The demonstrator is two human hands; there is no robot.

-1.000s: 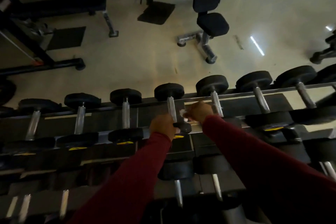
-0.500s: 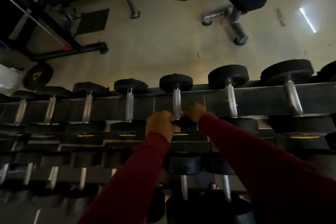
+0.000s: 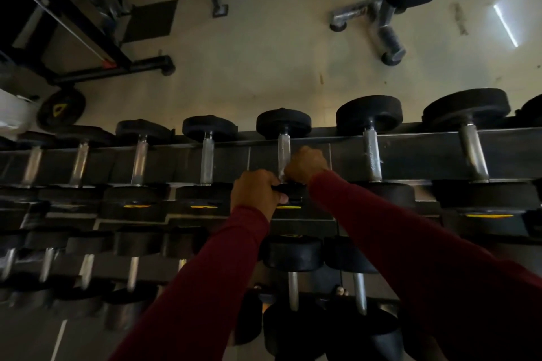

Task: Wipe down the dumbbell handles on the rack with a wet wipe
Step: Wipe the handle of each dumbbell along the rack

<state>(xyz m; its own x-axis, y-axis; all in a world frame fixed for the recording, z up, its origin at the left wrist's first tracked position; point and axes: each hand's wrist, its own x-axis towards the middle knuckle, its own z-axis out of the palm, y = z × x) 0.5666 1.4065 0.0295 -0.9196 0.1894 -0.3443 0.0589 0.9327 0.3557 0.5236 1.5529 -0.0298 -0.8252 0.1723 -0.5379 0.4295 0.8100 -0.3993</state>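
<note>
Left hand [image 3: 258, 193]: holds the near black end of the dumbbell [image 3: 284, 126].
Right hand [image 3: 305, 165]: curled round its handle [image 3: 284, 152]; wipe maybe hidden inside.

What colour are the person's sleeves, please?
Dark red, on both sleeves; shown in the head view.

sleeves [image 3: 205, 287]: dark red | dumbbell heads [image 3: 283, 124]: black | handles [image 3: 284, 152]: silver | floor [image 3: 264, 61]: beige
</note>
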